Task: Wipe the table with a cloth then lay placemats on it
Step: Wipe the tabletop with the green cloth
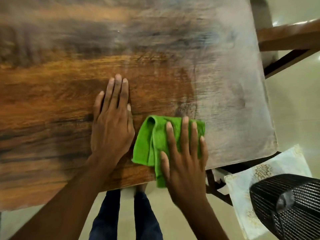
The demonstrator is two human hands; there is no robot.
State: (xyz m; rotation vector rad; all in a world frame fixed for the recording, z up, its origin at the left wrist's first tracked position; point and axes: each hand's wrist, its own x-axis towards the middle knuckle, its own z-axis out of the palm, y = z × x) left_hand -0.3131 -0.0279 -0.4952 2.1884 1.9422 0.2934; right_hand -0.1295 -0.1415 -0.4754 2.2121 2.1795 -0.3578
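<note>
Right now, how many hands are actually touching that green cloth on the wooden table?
1. Only the right hand presses flat on the folded green microfibre cloth, near the table's front edge. The left hand rests flat on the bare wooden table just beside it.

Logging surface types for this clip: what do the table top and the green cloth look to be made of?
Table top: wood or a wood-look laminate, with streaky brown grain and a dull sheen toward the right; which one cannot be told.
Green cloth: soft, ribbed, folded fabric, probably microfibre, pressed flat under the right hand.
</note>
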